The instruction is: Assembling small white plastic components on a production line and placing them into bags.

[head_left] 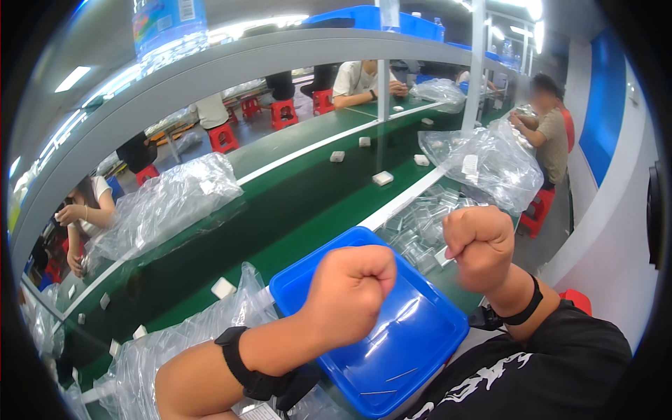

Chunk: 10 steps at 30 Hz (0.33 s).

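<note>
Both of my hands are raised with the fingers curled into fists. My left hand (352, 294) is over the left part of a blue plastic tray (427, 336), and nothing shows in it. My right hand (479, 246) is to the right of the tray, beside a pile of small clear plastic pieces (413, 227); no object shows in that fist either. Two thin metal rods (379, 393) lie at the near end of the tray, which otherwise shows only its bare blue bottom. Dark straps circle both of my forearms.
Small white blocks (382, 178) are scattered along the green conveyor belt (280, 210). Clear plastic bags (490, 164) lie right, far left and near left. A grey shelf beam (280, 52) crosses above the belt. Other people sit at the far side and at the right.
</note>
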Motion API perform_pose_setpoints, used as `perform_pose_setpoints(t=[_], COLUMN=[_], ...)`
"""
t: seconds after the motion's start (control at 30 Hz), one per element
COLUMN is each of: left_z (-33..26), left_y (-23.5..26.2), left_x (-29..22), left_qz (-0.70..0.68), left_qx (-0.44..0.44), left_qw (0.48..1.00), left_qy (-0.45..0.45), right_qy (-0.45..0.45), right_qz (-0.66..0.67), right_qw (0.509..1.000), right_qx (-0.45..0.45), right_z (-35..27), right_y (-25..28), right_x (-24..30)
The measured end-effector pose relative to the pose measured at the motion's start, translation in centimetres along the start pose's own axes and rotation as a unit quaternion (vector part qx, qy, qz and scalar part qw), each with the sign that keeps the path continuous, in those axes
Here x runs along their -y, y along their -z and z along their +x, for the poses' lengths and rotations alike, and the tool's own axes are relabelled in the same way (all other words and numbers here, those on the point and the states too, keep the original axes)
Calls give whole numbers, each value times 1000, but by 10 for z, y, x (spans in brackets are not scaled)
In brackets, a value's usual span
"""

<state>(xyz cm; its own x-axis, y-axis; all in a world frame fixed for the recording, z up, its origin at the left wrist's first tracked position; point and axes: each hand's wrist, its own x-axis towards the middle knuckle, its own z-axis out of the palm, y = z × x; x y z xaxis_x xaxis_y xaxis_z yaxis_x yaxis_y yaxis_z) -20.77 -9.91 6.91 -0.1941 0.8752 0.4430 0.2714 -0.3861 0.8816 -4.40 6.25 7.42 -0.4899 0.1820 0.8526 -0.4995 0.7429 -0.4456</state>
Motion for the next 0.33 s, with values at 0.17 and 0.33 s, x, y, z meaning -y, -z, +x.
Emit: perform_pose_setpoints(t=[0.17, 0.33], left_z=[5, 9], left_y=[6, 6], left_x=[2, 21], left_qz=[-19, 17], left_qx=[70, 52], left_qw=[995, 997], left_qy=[75, 52], right_qy=[-133, -126], right_qz=[40, -30], right_qw=[990, 990], right_qx=[34, 61], right_z=[0, 7], right_y=[-7, -34], right_x=[-2, -10])
